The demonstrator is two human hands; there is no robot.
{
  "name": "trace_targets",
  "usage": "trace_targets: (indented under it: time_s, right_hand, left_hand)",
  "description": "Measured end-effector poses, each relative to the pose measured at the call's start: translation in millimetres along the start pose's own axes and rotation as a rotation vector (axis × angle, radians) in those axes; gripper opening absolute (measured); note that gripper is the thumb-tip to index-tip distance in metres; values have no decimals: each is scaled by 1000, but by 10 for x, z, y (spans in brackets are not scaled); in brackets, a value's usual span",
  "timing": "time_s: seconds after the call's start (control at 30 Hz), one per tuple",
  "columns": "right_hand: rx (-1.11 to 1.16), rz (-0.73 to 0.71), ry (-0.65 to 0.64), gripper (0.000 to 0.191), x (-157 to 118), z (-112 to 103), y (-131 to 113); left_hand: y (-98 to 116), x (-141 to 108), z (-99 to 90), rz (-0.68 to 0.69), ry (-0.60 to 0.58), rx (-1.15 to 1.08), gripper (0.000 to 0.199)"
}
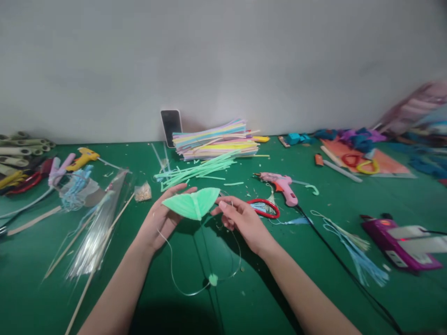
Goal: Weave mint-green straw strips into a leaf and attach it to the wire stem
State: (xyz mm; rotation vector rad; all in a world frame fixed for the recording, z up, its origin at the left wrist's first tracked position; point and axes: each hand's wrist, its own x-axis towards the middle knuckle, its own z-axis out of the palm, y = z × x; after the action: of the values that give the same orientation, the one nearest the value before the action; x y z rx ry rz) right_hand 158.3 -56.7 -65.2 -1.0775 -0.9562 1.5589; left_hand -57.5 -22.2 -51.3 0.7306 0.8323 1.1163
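Note:
My left hand [162, 216] holds a light green, wing-shaped piece made of fuzzy pipe cleaners [195, 203] from behind its left side. The piece has a ridge down its middle. My right hand [240, 218] is closed near the piece's right tip, thumb and index finger together on a thin clear cord [171, 260]; the fingertips partly hide the grip. Below both hands, the cord hangs in a loop running from one hand to the other. A small green fuzzy tuft [213, 279] sits at the bottom of this loop.
Loose green pipe cleaners [206, 168] and a multicoloured bundle [216, 142] lie ahead, beside a leaning phone [172, 126]. A pink glue gun [281, 185] with a black cable and red-handled scissors [267, 209] are right. Clear plastic sleeves [94, 237] and thin sticks [87, 288] lie left.

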Motion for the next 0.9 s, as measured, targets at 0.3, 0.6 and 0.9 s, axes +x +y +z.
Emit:
trace_targets:
  time_s: [0.3, 0.6, 0.9]
  right_hand:
    - [158, -121, 161, 24, -46, -41, -111]
    - [16, 158, -79, 23, -157, -5, -195]
    - [48, 87, -62, 16, -179, 16, -178]
  left_hand:
    - [116, -230, 187, -42, -1, 107, 40]
    - [62, -244, 238, 10, 138, 234, 30]
    - [57, -244, 227, 25, 131, 274, 30]
